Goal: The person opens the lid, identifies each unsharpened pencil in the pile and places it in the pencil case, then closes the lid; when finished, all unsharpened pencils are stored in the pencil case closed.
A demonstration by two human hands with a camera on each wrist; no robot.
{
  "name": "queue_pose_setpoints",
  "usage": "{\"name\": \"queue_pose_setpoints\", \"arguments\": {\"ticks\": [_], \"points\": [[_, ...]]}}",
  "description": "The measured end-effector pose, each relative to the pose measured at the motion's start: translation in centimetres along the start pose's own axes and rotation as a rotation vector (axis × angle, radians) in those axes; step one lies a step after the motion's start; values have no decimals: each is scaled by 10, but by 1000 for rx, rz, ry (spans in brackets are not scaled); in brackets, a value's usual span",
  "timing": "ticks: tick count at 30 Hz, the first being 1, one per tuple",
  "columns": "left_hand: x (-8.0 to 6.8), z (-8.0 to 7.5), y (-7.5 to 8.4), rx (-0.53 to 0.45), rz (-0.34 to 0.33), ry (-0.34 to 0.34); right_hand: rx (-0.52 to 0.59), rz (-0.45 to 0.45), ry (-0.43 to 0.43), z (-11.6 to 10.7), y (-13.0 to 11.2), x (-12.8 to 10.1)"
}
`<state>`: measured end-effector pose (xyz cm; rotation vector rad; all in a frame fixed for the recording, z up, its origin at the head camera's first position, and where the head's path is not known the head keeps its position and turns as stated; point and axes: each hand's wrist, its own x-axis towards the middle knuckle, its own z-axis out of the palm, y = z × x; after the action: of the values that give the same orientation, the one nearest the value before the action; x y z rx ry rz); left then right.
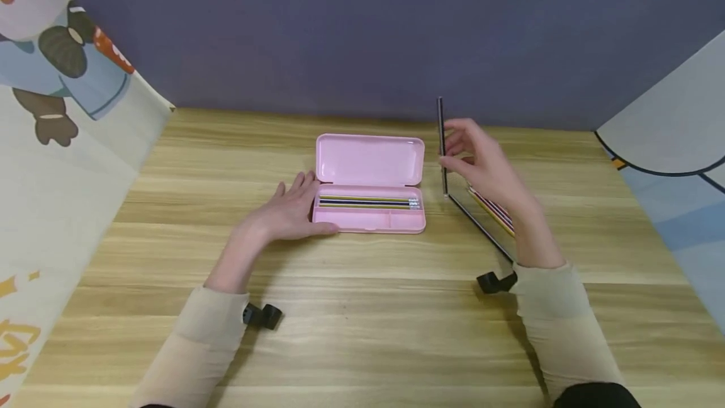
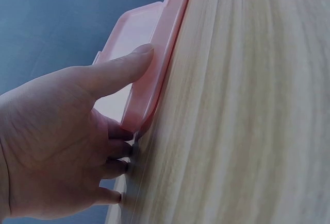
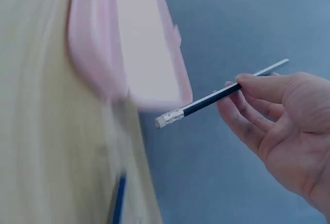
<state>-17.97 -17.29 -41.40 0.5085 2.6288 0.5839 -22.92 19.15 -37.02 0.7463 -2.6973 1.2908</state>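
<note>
pencil (image 1: 442, 143) pinched upright in right hand (image 1: 481, 165), beside pink case (image 1: 369, 184)

No text, label or number can be read anywhere, though orange marks on the left cloth (image 1: 17, 332) may be lettering.

A pale wood-grain bench (image 1: 362, 332) stood against a flat grey-purple wall (image 1: 362, 24). Cartoon-printed panels, possibly fabric, flanked it at left (image 1: 56, 112) and right (image 1: 674, 143). Light was even.
</note>
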Motion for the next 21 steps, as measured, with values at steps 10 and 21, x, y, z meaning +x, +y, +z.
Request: {"name": "queue_pose_setpoints", "arguments": {"ticks": [10,21], "points": [[-1,5,2,-10,8,-10,-5,-119,-42,42,-27,31],[0,5,1,5,7,-10,-112,-143,-138,62,-24,32]]}}
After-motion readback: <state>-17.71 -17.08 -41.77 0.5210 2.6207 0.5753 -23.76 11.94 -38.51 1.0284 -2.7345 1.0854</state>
